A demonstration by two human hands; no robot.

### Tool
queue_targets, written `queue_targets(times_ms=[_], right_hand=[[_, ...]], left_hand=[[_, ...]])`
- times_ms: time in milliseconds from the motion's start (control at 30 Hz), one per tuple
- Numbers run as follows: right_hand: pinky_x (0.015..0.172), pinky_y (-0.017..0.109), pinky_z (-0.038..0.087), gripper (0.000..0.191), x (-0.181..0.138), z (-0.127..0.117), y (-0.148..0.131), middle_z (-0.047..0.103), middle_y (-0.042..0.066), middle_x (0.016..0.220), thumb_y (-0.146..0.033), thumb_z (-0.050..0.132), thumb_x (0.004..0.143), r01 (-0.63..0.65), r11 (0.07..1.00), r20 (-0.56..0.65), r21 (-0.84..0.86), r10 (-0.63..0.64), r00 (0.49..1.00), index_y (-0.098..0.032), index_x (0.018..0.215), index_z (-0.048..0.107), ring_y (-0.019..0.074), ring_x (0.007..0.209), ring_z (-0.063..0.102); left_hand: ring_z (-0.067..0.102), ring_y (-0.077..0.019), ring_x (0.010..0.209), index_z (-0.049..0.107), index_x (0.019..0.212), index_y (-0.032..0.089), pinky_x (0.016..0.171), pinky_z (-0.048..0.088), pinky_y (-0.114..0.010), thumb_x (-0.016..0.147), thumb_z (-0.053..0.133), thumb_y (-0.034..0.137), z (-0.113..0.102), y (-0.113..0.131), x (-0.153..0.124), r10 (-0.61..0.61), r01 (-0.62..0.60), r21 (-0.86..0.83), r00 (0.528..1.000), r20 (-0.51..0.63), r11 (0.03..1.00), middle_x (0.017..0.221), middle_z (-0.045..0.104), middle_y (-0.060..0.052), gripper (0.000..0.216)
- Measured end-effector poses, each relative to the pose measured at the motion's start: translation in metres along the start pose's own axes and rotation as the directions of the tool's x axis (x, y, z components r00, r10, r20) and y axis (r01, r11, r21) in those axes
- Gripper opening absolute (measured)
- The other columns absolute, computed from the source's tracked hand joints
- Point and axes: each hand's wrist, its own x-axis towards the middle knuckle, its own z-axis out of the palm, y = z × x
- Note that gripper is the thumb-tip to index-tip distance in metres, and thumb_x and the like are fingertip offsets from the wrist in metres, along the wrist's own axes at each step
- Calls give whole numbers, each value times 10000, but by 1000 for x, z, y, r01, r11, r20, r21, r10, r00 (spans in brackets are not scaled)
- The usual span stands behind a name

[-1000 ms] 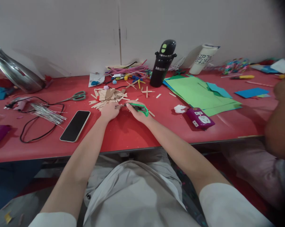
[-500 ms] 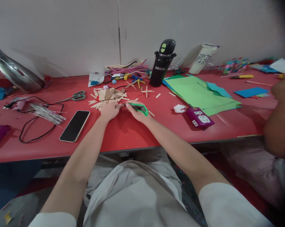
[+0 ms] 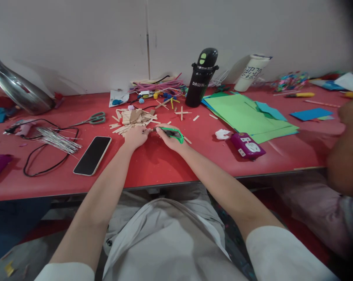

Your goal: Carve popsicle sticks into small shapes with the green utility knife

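My right hand is closed around a green and dark-grey utility knife, whose front end points left toward my other hand. My left hand is closed in a pinch at the near edge of a pile of wooden craft sticks. Between the two hands shows a small wooden stick piece, held at the left fingertips. The knife's tip meets or nearly meets it; I cannot tell which. Crossed sticks lie just beyond my right hand.
On the red table lie a phone, scissors, a bundle of wires, a purple tissue pack and green paper sheets. A black bottle stands behind. Another person's arm rests at the right.
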Motion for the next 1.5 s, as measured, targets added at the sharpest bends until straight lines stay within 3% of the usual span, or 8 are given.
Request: queue_targets(times_ms=[800,1133,1500], right_hand=[[899,391,600,379,0,0,2,760,63,977,-577,525,921,-7,1000,20,-1,7,1000,-238,954,691,223,896,730],[876,406,596,369,1,1,4,752,67,905,-588,541,906,12,1000,43,-15,-12,999,-248,869,680,228,870,713],[948,400,594,396,0,0,3,758,63,1049,-592,540,928,11,1000,7,-10,-10,1000,-242,990,714,226,968,731]], left_hand=[[675,-313,1076,761,975,260,840,504,-393,973,415,498,-1,4,-1,-36,36,32,999,8,999,1101,770,-101,420],[688,-312,1052,758,913,245,859,512,-408,978,404,485,-2,5,0,-57,57,15,998,-1,998,1082,774,-102,432],[682,-318,1075,762,964,258,846,511,-398,975,414,484,-2,5,-2,-31,31,16,999,7,999,1085,773,-98,415]])
